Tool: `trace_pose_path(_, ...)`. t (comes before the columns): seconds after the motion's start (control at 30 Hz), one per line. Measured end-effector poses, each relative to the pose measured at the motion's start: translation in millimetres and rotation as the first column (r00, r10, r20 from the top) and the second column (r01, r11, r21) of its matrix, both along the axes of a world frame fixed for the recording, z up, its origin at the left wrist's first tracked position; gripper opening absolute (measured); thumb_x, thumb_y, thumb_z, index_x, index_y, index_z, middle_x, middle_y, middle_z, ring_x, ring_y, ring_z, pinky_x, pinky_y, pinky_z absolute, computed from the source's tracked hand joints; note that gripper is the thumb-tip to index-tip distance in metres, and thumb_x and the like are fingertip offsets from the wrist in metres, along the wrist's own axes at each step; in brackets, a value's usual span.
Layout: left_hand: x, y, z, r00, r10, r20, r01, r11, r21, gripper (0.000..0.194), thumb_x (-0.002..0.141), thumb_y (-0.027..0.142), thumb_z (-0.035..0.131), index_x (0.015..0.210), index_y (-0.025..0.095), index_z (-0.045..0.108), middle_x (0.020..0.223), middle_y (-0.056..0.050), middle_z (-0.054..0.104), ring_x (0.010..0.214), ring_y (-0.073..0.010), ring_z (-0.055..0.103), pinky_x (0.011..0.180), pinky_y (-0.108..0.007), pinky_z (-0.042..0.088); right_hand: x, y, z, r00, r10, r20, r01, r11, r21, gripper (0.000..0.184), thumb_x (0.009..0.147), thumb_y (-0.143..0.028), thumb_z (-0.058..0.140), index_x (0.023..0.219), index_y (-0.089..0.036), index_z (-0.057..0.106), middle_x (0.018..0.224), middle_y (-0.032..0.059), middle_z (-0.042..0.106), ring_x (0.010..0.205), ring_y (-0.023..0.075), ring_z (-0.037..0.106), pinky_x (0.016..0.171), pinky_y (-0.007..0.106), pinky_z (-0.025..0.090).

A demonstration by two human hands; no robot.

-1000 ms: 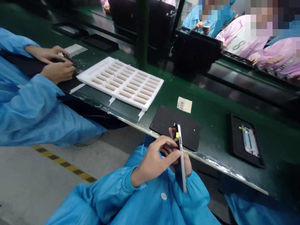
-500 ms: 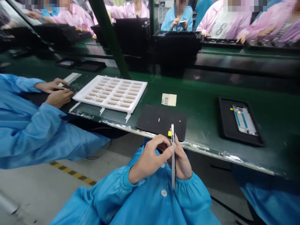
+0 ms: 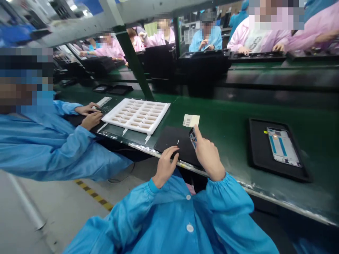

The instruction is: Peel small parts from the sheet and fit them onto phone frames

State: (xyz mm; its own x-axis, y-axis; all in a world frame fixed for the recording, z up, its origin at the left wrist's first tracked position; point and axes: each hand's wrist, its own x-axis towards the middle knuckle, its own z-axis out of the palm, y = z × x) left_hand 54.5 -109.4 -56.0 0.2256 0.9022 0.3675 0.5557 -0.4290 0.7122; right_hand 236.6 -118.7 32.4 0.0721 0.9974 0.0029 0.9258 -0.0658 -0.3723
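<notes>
My right hand point(image 3: 210, 155) grips a phone frame point(image 3: 192, 137) that is tilted over the black mat point(image 3: 169, 137). Only the upper end of the frame shows, with some dark and silvery parts; the hand covers the rest. At the mat's front edge is my left hand point(image 3: 167, 164), its fingers bent and apart, with nothing visible in it. A small white strip point(image 3: 178, 142) lies on the mat close to its fingertips. Just beyond the mat is a pale label card point(image 3: 191, 120) with a barcode.
A white tray point(image 3: 136, 114) of several slim tan pieces stands left of the mat, beside a co-worker's hands point(image 3: 91, 116). On the right, a black tray point(image 3: 255, 148) holds another phone frame point(image 3: 283, 146). A green post point(image 3: 137, 67) rises behind the white tray.
The phone frame, upright edge-on between both hands before, is now in my right hand alone, tipped over the mat. My left hand has let go and moved left. The view has tilted up.
</notes>
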Motion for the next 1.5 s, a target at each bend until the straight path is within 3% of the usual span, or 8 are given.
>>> trace_pose_path(0.33, 4, 1, -36.9, 0.996, 0.088, 0.024, -0.091, 0.984, 0.155, 0.020, 0.097, 0.026, 0.052, 0.107, 0.019, 0.068, 0.112, -0.009, 0.069, 0.110, -0.0213, 0.063, 0.100, -0.044, 0.051, -4, 36, 9.2, 0.941, 0.243, 0.235, -0.222, 0.968, -0.115, 0.069, 0.093, -0.009, 0.041, 0.157, -0.024, 0.019, 0.094, 0.0140, 0.072, 0.087, 0.0283, 0.071, 0.075, 0.034, 0.052)
trace_pose_path(0.47, 6, -5, -33.3, 0.987, 0.113, 0.110, -0.128, 0.981, 0.143, 0.021, 0.096, 0.027, 0.054, 0.111, 0.020, 0.067, 0.119, -0.009, 0.068, 0.114, -0.0194, 0.063, 0.103, -0.039, 0.051, 0, 55, 10.3, 0.936, 0.152, -0.318, -0.088, 0.975, 0.206, 0.067, 0.095, -0.025, 0.046, 0.156, -0.026, 0.020, 0.123, 0.0143, 0.065, 0.106, 0.0274, 0.066, 0.088, 0.039, 0.052)
trace_pose_path(0.53, 3, -12, -29.1, 0.971, 0.166, 0.169, -0.188, 0.975, 0.120, 0.024, 0.097, 0.028, 0.054, 0.117, 0.020, 0.065, 0.127, -0.010, 0.064, 0.119, -0.0194, 0.060, 0.105, -0.039, 0.050, -10, 67, 5.1, 0.638, 0.215, -0.739, 0.018, 0.956, 0.293, 0.075, 0.091, -0.031, 0.056, 0.156, -0.027, 0.020, 0.140, 0.0106, 0.054, 0.115, 0.0232, 0.060, 0.093, 0.036, 0.050)
trace_pose_path(0.63, -8, -26, -27.3, 0.923, 0.282, 0.262, -0.308, 0.949, 0.063, 0.024, 0.098, 0.027, 0.051, 0.116, 0.020, 0.065, 0.127, -0.010, 0.064, 0.120, -0.0198, 0.060, 0.107, -0.040, 0.049, -39, 81, -6.7, 0.042, 0.094, -0.995, -0.038, 0.995, 0.092, 0.080, 0.081, -0.031, 0.072, 0.151, -0.030, 0.033, 0.130, 0.0032, 0.060, 0.099, 0.0143, 0.063, 0.082, 0.026, 0.053)
trace_pose_path(0.7, -20, -36, -31.9, 0.884, 0.349, 0.312, -0.373, 0.927, 0.020, 0.023, 0.098, 0.027, 0.049, 0.112, 0.020, 0.067, 0.122, -0.010, 0.066, 0.117, -0.0195, 0.061, 0.105, -0.040, 0.050, -65, 87, -13.2, -0.100, -0.031, -0.995, -0.162, 0.987, -0.015, 0.062, 0.080, -0.030, 0.074, 0.138, -0.031, 0.051, 0.110, -0.0006, 0.066, 0.076, 0.0093, 0.060, 0.068, 0.022, 0.052)
trace_pose_path(0.87, -58, -54, -55.3, 0.789, 0.478, 0.386, -0.480, 0.872, -0.100, 0.023, 0.098, 0.027, 0.048, 0.105, 0.021, 0.069, 0.112, -0.008, 0.069, 0.107, -0.0180, 0.066, 0.098, -0.035, 0.054, -132, 101, -17.7, -0.165, -0.094, -0.982, -0.322, 0.946, -0.037, 0.025, 0.082, -0.026, 0.070, 0.107, -0.027, 0.068, 0.087, -0.0026, 0.063, 0.059, 0.0077, 0.047, 0.055, 0.021, 0.047)
trace_pose_path(1.2, -128, -29, -77.4, 0.678, 0.559, 0.478, -0.490, 0.828, -0.272, 0.024, 0.095, 0.033, 0.052, 0.100, 0.021, 0.072, 0.106, -0.007, 0.072, 0.100, -0.0203, 0.069, 0.092, -0.035, 0.057, -215, 122, -27.2, -0.252, -0.132, -0.959, -0.263, 0.963, -0.063, 0.024, 0.076, -0.021, 0.074, 0.099, -0.025, 0.067, 0.077, -0.0048, 0.056, 0.053, 0.0064, 0.039, 0.052, 0.020, 0.042)
trace_pose_path(1.5, -168, 6, -64.9, 0.620, 0.536, 0.574, -0.375, 0.844, -0.383, 0.028, 0.097, 0.037, 0.050, 0.102, 0.019, 0.069, 0.099, -0.007, 0.071, 0.090, -0.0175, 0.068, 0.087, -0.032, 0.056, -237, 114, -25.5, -0.257, -0.124, -0.958, -0.069, 0.992, -0.110, 0.038, 0.075, -0.021, 0.069, 0.112, -0.030, 0.065, 0.073, -0.0055, 0.050, 0.050, 0.0071, 0.033, 0.047, 0.019, 0.038)
